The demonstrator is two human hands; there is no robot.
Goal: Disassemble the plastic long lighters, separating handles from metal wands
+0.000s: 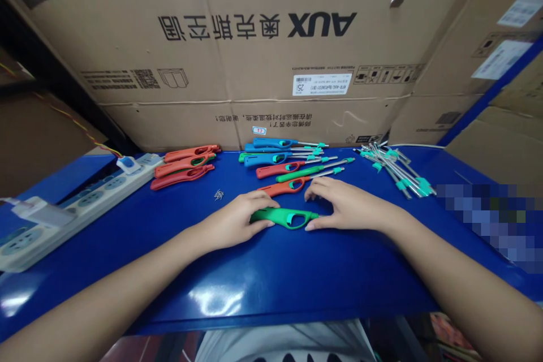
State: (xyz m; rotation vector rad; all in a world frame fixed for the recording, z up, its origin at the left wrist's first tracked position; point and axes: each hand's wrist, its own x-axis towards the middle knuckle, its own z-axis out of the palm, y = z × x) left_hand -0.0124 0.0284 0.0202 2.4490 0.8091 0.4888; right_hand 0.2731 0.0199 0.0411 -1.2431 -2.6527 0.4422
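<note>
My left hand [242, 216] is closed around the back end of a green lighter handle [278, 216] with a teal trigger in its loop. Its front end points right, toward my right hand [339, 203]. That hand is curved and open, thumb and fingers apart; the thumb is by the tip of the green handle, and I cannot tell whether it touches. Just behind the hands lies an orange long-nosed lighter [282, 186]. Farther back are a red lighter [278, 169], a green lighter [299, 173] and several blue lighters [268, 159], with metal rods extending right.
Red-orange handle shells [183, 177] lie at the back left beside a white power strip [97, 198] with plugs. Small screws [218, 195] sit in a little pile on the blue table [271, 277]. Metal rods with teal parts [396, 169] are heaped at right. A cardboard wall [178, 90] stands behind.
</note>
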